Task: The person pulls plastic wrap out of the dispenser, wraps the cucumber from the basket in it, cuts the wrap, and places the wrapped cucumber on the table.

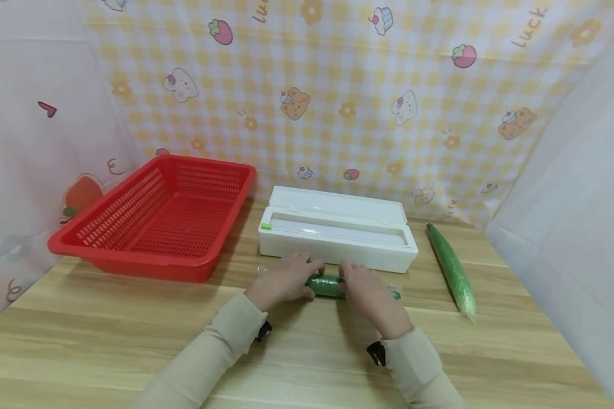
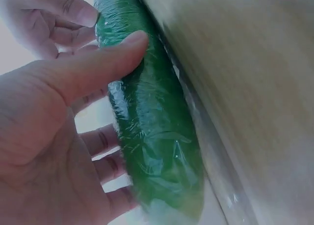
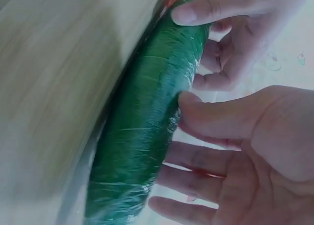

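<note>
A cucumber (image 1: 325, 286) wrapped in clear plastic film lies crosswise on the table in front of the white box. My left hand (image 1: 288, 278) holds its left part, thumb (image 2: 115, 60) on the near side and fingers behind it. On the right part, my right hand (image 1: 364, 291) has its thumb (image 3: 206, 118) against the film and its fingers on the far side. Creases show along the wrapped cucumber (image 2: 154, 131) in the left wrist view, and loose film (image 2: 216, 161) spreads beside it. In the head view both hands cover much of it.
Right behind the hands stands a white film dispenser box (image 1: 337, 250), lid raised, with a green slider (image 1: 266, 226). A red plastic basket (image 1: 153, 262) sits at left. Another cucumber (image 1: 451, 270), apparently film-wrapped, lies at right. A patterned curtain (image 1: 327, 74) hangs behind the wooden table (image 1: 107, 335).
</note>
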The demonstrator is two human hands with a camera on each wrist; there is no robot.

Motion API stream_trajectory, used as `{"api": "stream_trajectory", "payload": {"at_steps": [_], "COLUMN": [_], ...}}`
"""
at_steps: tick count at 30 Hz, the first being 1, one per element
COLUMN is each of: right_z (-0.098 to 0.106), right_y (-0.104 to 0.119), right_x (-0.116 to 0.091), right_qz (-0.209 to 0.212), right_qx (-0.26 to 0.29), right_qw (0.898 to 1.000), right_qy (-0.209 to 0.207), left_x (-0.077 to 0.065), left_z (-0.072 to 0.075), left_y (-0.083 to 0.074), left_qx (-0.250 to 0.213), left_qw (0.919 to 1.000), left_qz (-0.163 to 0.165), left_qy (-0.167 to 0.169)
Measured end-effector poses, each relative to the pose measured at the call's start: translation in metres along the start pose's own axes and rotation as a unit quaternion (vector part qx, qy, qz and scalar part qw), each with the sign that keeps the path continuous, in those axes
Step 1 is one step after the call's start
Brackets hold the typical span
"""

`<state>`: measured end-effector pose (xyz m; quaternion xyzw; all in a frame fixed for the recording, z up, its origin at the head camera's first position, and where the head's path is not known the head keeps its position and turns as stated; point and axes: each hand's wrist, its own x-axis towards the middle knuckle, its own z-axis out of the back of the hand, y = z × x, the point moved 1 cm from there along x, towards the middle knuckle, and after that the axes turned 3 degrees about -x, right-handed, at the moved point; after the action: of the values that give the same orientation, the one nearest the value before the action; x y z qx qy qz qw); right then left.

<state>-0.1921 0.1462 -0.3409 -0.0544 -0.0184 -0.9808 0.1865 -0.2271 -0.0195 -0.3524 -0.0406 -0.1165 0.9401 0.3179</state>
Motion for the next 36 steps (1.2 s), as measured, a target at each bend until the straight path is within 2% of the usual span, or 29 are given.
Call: {"api": "stream_trajectory", "payload": {"at_steps": [7,14,17,20,22,27,31,36], "right_z": [-0.003,-0.003,-0.006,-0.009,-0.007,0.015,0.033,0.052], "right_y": [-0.006,-0.017,-0.025,-0.035,-0.042,-0.051,-0.051,-0.049], "right_x": [0.001,-0.002,-0.001,0.002,0.002,-0.004,-0.010,-0.016], "right_qz": [-0.012,-0.036,-0.044,-0.049,-0.045,0.005,0.029,0.036], "right_qx": [0.049,-0.007,-0.010,0.024,0.065,0.162,0.182,0.248], "right_qw": [0.998,0.998,0.998,0.997,0.995,0.986,0.982,0.967], "right_qy": [0.036,0.044,0.053,0.061,0.067,0.049,0.034,0.047], "left_x": [0.001,-0.001,-0.002,-0.004,-0.005,-0.006,-0.002,0.003], "left_z": [-0.002,0.000,0.001,0.002,0.002,0.005,0.005,0.006], "left_y": [0.007,0.009,0.009,0.009,0.009,0.007,0.003,-0.004], "left_qx": [-0.016,0.017,0.029,0.037,0.042,0.036,0.015,-0.007], "left_qw": [0.9995,0.9993,0.9989,0.9986,0.9984,0.9987,0.9980,0.9925], "left_qz": [0.010,0.015,0.022,0.029,0.031,0.021,-0.014,-0.057], "left_qy": [-0.027,-0.030,-0.028,-0.024,-0.021,-0.030,-0.060,-0.108]}}
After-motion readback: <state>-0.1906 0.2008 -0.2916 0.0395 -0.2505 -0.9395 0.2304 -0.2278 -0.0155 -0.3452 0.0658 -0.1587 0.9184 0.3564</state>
